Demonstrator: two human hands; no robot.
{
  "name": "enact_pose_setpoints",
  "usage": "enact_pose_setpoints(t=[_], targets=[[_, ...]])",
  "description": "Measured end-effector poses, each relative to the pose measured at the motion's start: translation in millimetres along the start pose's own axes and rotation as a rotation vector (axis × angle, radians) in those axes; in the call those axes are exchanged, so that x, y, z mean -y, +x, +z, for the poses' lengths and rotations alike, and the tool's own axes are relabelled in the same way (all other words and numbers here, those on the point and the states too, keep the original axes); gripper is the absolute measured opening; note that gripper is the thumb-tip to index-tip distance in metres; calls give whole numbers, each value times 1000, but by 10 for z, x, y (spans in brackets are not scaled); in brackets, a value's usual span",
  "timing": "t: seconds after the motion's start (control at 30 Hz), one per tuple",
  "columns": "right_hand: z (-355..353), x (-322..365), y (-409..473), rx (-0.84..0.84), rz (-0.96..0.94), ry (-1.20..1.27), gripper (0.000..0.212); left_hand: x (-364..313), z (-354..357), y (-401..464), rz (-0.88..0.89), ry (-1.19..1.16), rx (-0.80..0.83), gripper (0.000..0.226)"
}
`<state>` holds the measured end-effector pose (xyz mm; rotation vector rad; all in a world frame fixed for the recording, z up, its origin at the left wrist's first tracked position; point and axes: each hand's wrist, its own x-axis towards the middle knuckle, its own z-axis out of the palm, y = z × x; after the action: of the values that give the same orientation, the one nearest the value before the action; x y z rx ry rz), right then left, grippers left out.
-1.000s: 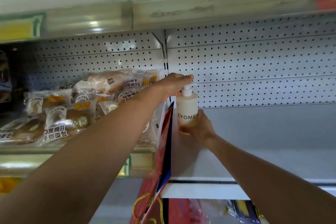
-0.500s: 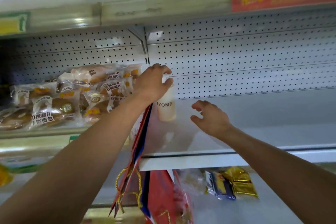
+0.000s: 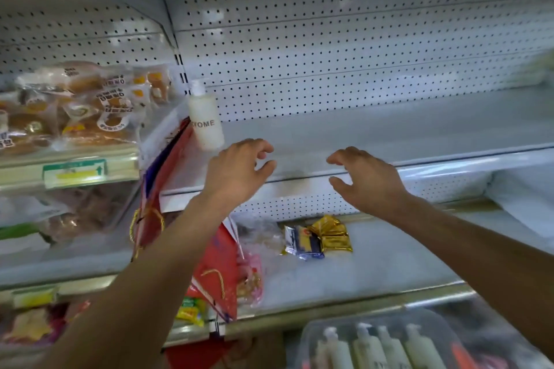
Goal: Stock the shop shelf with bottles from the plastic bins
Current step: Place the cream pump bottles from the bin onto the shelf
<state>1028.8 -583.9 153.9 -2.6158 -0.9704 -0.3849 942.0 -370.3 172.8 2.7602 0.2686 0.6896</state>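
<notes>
Both hands (image 3: 236, 174) (image 3: 368, 180) have left the bottle (image 3: 205, 120), fingers loose, beside red bags (image 3: 215, 272).

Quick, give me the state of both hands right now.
Left hand: open, fingers loosely curled, holding nothing, just below the pump bottle.
Right hand: open, holding nothing.

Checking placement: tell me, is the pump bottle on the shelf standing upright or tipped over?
Upright. The pump bottle stands on its base on the shelf, pump on top, neither hand touching it.
</notes>
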Motion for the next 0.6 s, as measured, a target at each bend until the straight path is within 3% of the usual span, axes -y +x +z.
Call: enact_pose_setpoints(t=[0.33,0.6], targets=[[453,-876,-1241,222,184,82,29,-653,1370,-1164,-129,-211,391,30],[1449,-1347,-2026,523,366,177,28,-544,2510,-1951,-403,-385,719,21]])
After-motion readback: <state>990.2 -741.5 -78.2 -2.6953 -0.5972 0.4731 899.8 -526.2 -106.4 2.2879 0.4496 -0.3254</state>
